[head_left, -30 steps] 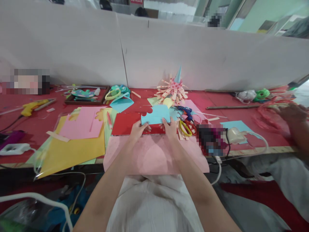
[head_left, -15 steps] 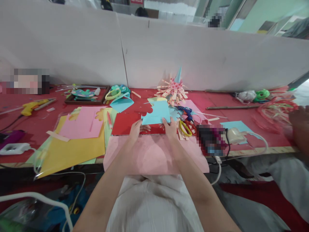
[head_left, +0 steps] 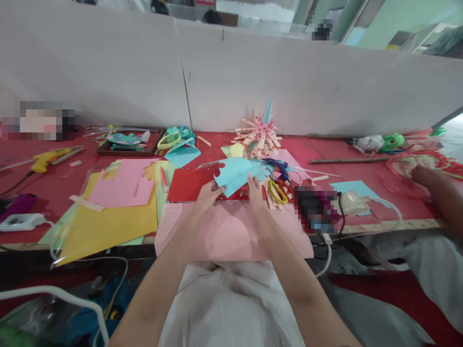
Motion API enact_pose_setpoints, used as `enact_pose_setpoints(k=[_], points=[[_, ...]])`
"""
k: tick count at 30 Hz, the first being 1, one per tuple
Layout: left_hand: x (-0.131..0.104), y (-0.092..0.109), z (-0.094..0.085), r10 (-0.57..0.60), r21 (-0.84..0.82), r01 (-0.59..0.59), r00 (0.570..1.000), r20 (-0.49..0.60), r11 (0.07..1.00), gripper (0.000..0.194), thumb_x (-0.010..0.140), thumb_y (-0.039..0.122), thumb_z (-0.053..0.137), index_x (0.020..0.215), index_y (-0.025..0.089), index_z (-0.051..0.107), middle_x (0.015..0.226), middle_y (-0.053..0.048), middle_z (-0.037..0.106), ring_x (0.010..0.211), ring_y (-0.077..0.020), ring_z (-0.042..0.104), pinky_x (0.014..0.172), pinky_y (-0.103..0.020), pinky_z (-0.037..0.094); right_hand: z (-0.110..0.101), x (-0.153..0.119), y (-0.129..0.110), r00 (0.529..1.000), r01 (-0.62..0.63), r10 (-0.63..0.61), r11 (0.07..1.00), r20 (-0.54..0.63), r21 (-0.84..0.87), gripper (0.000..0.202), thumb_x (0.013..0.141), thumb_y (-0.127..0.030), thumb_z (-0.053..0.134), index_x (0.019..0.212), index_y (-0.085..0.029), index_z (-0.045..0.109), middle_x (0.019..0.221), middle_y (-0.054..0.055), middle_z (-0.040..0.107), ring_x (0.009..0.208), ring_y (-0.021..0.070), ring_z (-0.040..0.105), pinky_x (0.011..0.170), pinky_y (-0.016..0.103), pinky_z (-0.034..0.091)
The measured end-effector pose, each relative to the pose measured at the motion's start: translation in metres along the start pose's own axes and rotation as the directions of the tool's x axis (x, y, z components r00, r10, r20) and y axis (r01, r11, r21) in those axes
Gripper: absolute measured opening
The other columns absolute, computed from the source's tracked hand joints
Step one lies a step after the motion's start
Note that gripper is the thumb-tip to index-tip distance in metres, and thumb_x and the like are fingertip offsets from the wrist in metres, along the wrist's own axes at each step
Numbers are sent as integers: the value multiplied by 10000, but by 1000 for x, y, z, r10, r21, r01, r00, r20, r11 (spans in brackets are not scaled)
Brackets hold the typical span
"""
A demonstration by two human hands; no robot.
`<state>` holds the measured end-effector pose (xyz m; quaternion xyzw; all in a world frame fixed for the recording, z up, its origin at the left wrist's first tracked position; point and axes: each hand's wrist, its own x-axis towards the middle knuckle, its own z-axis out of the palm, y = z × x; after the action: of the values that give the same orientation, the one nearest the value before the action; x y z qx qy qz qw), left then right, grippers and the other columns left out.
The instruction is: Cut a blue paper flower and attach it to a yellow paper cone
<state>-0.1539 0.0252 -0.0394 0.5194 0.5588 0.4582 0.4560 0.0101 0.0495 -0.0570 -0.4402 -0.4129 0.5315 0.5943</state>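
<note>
Paper (head_left: pixel 234 176), light blue, bent above red board (head_left: pixel 188 185); held at lower left in fingers of left hand (head_left: pixel 209 195), at right edge in fingers of right hand (head_left: pixel 255 193). Pink sheet (head_left: pixel 233 233) nearer; spiky pink figure (head_left: pixel 265 128) behind.

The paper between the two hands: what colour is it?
The paper is light blue, best seen in the head view.

Both bare arms (head_left: pixel 161 277) outstretched, left hand (head_left: pixel 209 194) angled inward, right hand (head_left: pixel 255 191) with fingers forward
</note>
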Motion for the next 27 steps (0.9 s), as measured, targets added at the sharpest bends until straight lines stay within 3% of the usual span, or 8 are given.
enact_pose_setpoints(k=[4,9,12,16,19,23,27], points=[[-2,1,3,-19,-31,20,999,47,999,263,648,260,702,891,166,665,883,-58,728,823,-211,668,722,-293,521,-3,4,7,999,-36,34,998,-36,-55,345,653,-477,661,806,-177,589,777,13,645,586,125,561,475,237,495],[-3,3,4,-28,60,26,999,27,998,190,667,296,686,797,157,675,859,-68,725,830,-228,660,738,-303,507,-4,6,12,999,-49,49,999,10,-2,327,636,-467,676,743,-165,613,729,29,664,638,163,601,528,283,515],[-4,2,4,-6,47,4,1000,25,999,197,667,308,686,800,163,672,891,-67,720,860,-225,653,750,-295,504,-4,5,13,999,-49,48,998,24,29,309,632,-447,684,744,-164,628,768,33,681,687,172,621,590,301,526],[-6,1,5,-59,14,59,998,29,998,270,616,318,730,830,169,662,879,-62,709,839,-215,651,719,-282,508,-3,5,12,999,-48,46,997,27,66,321,605,-428,710,778,-164,653,836,36,698,795,182,628,686,317,525],[-6,2,6,-130,-41,130,992,0,991,274,608,356,730,784,161,651,809,-66,697,813,-221,647,673,-278,504,-2,4,10,997,-71,69,996,40,47,312,572,-421,736,733,-165,660,781,25,694,750,174,621,671,305,519],[-5,3,4,-108,-198,96,993,-47,976,277,662,421,646,758,161,637,775,-56,684,836,-217,635,702,-272,492,-1,-1,3,990,-104,104,995,92,-4,323,543,-445,754,672,-166,653,678,16,672,648,177,608,584,303,509],[-5,3,-1,-111,-252,121,992,56,960,294,637,432,640,732,153,636,709,-43,671,798,-223,632,731,-299,481,-2,-5,-3,973,-179,183,983,145,-36,350,551,-469,744,695,-160,666,635,15,662,575,180,594,538,314,488]])
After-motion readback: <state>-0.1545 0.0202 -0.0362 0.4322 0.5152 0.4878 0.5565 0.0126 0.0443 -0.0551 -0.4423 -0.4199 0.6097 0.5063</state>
